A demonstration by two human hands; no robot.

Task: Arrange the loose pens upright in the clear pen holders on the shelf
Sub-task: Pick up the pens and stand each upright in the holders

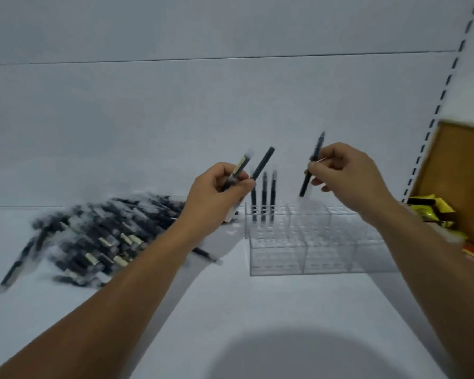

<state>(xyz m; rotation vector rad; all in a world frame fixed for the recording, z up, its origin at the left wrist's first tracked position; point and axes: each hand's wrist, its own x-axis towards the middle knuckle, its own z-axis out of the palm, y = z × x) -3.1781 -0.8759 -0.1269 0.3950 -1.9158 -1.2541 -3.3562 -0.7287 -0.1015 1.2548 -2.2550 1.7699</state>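
**One pen poised above the holders, two more waiting in the other hand**

The right hand is the nearer one to the target; its thumb and fingertips are pinched on a dark pen at about mid-barrel; the pen's long axis stands close to upright, its top leaning a little to the right and away, its lower end pointing down and slightly left of the fingers; that end hangs above the back part of the clear pen holders, apart from them and not yet in a hole; which hole it lines up with I cannot tell through the blur

The left hand is curled round two more pens, held slanted with their tops up and to the right, just left of the holders; one is plain dark, the other carries a pale label strip

The holders are transparent blocks set side by side on the white shelf, their tops gridded with small holes; three pens already stand upright in the back left corner, and the other holes look unfilled; a heap of loose pens, dark with pale clips, lies flat on the shelf to the left, well apart from the right hand

My judgement: the task is at an early stage, and the coming move is a straight lowering that needs the barrel trued to vertical over one hole

A cardboard box and yellow packets sit at the right edge
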